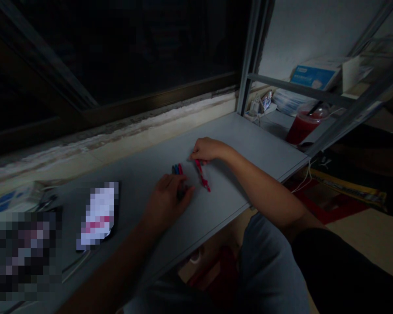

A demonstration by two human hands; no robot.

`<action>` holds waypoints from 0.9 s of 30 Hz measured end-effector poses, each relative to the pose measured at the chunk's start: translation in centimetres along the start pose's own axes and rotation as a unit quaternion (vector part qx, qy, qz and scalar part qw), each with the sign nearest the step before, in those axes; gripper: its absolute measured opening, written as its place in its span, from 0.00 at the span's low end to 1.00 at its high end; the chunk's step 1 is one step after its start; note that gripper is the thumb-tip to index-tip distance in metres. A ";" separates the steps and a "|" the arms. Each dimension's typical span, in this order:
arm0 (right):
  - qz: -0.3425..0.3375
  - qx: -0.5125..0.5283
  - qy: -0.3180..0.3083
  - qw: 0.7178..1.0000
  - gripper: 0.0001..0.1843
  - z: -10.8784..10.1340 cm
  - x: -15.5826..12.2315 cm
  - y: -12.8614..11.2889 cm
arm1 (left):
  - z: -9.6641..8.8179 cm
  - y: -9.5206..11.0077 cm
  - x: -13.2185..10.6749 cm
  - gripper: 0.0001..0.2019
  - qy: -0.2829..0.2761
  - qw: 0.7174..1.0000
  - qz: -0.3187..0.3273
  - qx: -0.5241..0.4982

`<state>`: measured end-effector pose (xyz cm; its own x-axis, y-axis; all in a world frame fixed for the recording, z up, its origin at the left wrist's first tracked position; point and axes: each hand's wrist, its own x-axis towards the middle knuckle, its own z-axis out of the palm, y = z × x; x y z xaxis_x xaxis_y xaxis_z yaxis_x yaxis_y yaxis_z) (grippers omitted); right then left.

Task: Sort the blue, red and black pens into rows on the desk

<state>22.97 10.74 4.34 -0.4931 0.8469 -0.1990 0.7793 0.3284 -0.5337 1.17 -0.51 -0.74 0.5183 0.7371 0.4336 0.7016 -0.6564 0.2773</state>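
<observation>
Over the middle of the grey tabletop (222,131), my left hand (167,196) is curled around several pens (177,169). Their ends, dark, blue and red, stick out past the index finger, while my fingers cover most of their length. My right hand (208,149) reaches in from the right, bent at the wrist. Its fingers pinch the far end of a red pen (201,175), which slants down toward me with its near end close to the table. A small gap separates this pen from my left hand. Fine detail is lost in the dim light.
To the left lie a lit phone (98,216) and a second blurred-out device (26,248), with cables. Beyond the metal shelf post (244,61) at right stand a cup of red drink (303,126), a blue-and-white box (314,77) and a propped phone (266,101). A window borders the back.
</observation>
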 end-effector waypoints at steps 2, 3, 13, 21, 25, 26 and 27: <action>0.029 -0.041 -0.023 0.998 0.20 -0.1 -0.1 0.2 | 0.1 -0.2 0.0 0.11 -0.002 0.997 -0.059 0.040; 0.042 -0.061 -0.028 0.997 0.22 -0.1 -0.1 0.3 | 0.1 -0.2 0.1 0.13 -0.016 0.995 -0.083 0.051; -0.031 -0.097 0.082 0.991 0.23 0.7 0.4 -0.1 | -0.4 1.2 0.7 0.13 -0.099 0.972 -0.181 0.109; -0.111 0.021 0.038 0.993 0.26 0.7 0.0 -0.9 | -0.5 0.0 1.1 0.09 -0.070 0.962 -0.262 0.032; -0.099 0.082 0.042 0.991 0.34 0.8 -0.6 -1.8 | -0.6 0.1 0.8 0.10 0.009 0.972 -0.229 -0.059; -0.100 0.106 0.037 0.989 0.36 1.0 -0.7 -2.0 | -0.5 0.2 0.7 0.10 0.022 0.974 -0.211 -0.083; -0.102 0.134 0.032 0.985 0.37 1.1 -0.8 -2.3 | -0.4 0.5 0.6 0.10 0.029 0.975 -0.195 -0.106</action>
<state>21.15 8.88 4.78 -0.5964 0.8025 -0.0174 0.5326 0.3794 -0.7566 1.59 -0.45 -0.02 0.1986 0.9312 0.3057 0.7200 -0.3503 0.5991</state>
